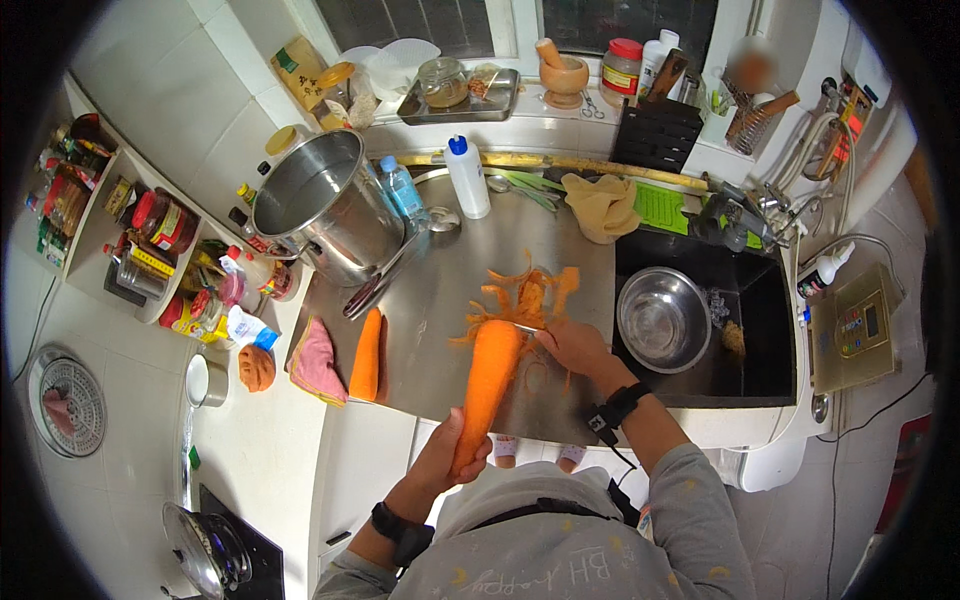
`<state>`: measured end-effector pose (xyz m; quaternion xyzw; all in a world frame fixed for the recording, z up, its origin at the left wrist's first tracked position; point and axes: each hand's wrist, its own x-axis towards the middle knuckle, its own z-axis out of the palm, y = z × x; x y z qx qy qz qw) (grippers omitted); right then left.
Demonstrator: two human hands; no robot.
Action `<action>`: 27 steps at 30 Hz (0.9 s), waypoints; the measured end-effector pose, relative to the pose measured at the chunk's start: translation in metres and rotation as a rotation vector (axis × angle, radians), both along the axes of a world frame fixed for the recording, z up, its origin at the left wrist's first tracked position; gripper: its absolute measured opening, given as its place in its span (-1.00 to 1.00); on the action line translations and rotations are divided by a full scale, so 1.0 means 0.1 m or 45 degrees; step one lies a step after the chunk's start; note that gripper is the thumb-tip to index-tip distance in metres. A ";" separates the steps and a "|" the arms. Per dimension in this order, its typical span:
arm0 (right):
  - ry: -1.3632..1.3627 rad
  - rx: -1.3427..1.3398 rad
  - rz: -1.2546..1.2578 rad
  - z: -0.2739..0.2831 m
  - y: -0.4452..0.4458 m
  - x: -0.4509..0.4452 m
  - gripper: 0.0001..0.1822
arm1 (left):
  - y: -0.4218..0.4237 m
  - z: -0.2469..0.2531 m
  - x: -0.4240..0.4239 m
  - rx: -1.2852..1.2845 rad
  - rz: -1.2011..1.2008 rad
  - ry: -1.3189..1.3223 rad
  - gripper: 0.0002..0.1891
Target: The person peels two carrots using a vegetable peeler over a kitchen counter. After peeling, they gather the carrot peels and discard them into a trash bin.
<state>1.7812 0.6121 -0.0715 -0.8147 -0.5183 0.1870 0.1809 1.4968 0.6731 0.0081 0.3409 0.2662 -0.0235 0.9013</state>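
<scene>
My left hand (pixel 441 456) grips the thick lower end of a large peeled carrot (pixel 489 382), which tilts up and away over the counter. At the carrot's far end, my right hand (pixel 576 348) holds a slim metal peeler (pixel 528 328) against or very near its surface; the fingers hide most of the tool. A loose pile of orange carrot peelings (pixel 531 294) lies on the stainless steel worktop (pixel 442 300) just beyond. To the left rests another carrot (pixel 367 352), smooth and orange, beside a folded pink cloth (pixel 318 361).
A tall steel stockpot (pixel 375 232) stands at the back left, with a ladle (pixel 441 219) and a white squeeze bottle (pixel 467 180) nearby. On the right, a black sink (pixel 765 330) holds a metal bowl (pixel 664 321). Beyond the worktop lies a crumpled tan cloth (pixel 600 206).
</scene>
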 end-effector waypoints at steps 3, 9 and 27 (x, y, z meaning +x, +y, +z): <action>-0.093 -0.025 -0.011 -0.04 0.03 -0.05 -0.47 | 0.02 -0.06 0.04 -0.186 0.136 -0.049 -0.48; -0.093 -0.027 -0.062 0.31 0.03 -0.22 -0.47 | 0.11 -0.17 0.12 -0.299 0.306 -0.015 -0.49; 0.077 0.325 0.081 0.10 -0.05 -0.10 -0.55 | -0.08 0.03 0.15 -0.139 0.052 0.150 -0.46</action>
